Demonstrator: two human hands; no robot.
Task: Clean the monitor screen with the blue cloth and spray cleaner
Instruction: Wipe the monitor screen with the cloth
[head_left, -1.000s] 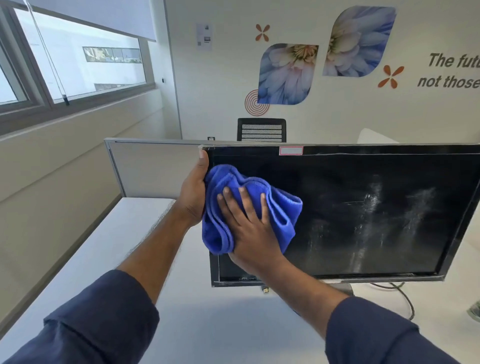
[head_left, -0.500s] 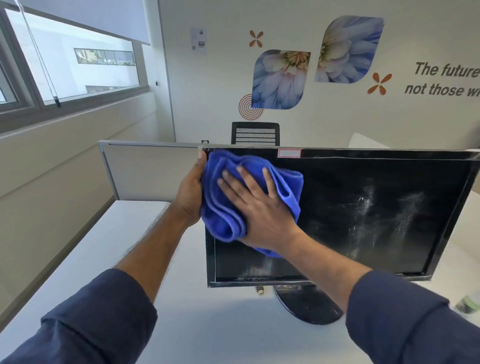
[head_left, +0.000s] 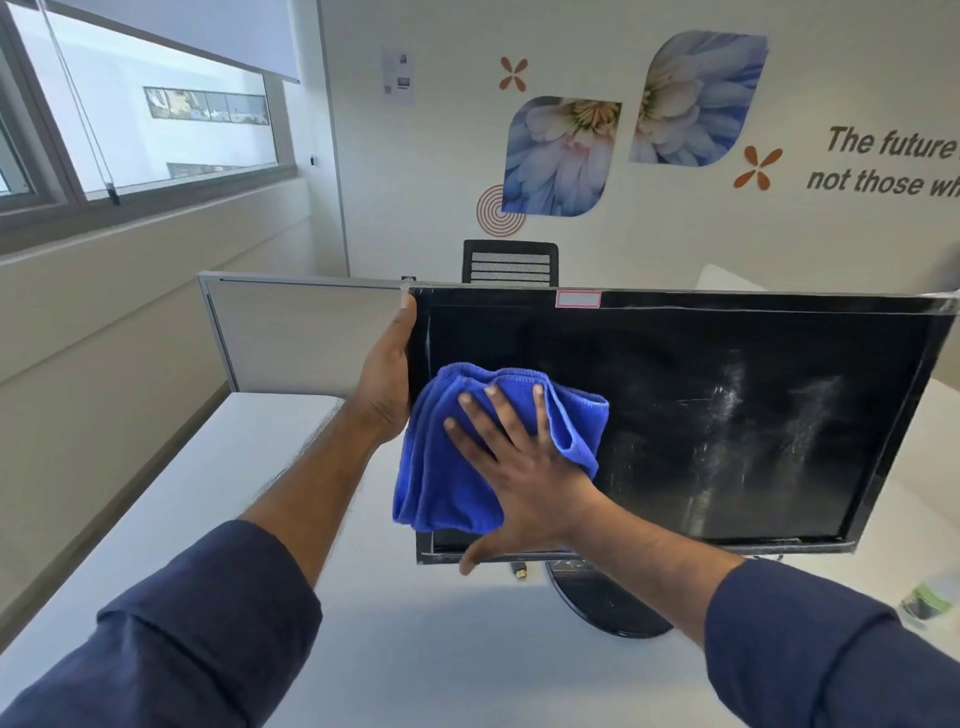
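My left hand (head_left: 387, 384) grips the left edge of the flat black monitor (head_left: 675, 415) on the white bench (head_left: 208, 509) to keep it steady. My right hand (head_left: 519, 467), fingers straight and spread, presses the soft blue cloth (head_left: 436, 467) flat on the screen's left side. White smears (head_left: 727, 415) show further right, so I should wipe that way with slow, even pushes.

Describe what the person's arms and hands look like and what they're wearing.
Both arms wear dark navy long sleeves, pushed up so the forearms are bare. The left hand and right hand are bare: no gloves, and no rings, watch or bracelets show in this view.
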